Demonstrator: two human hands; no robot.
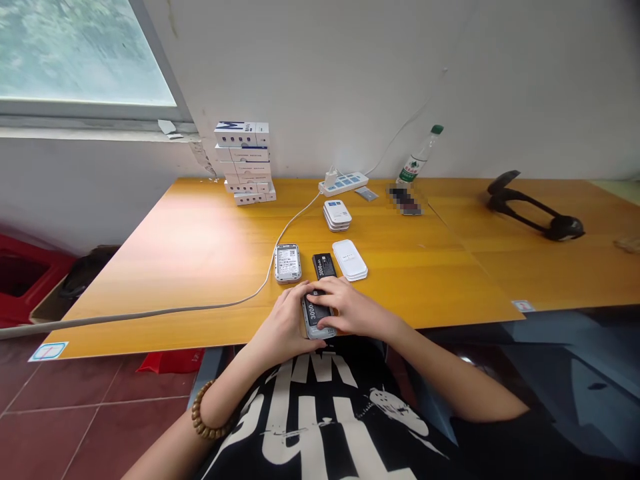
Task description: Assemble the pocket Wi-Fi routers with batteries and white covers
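Gripping a small grey device with a black battery (317, 315), both hands' fingers (334, 293) are risking it slipping off the orange wooden desk (200, 253) edge.

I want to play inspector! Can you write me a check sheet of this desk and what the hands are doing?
Surface: orange wooden table, bare at left.
Job's things: grey device with a black battery in it, at the near edge; spare battery; open device; white covers.
Clutter: stacked white boxes, water bottle, black holder, second cover stack.
Hands: left hand and right hand both hold the grey device.
Cables: white cable from power strip.
Surroundings: window, white wall, red floor.
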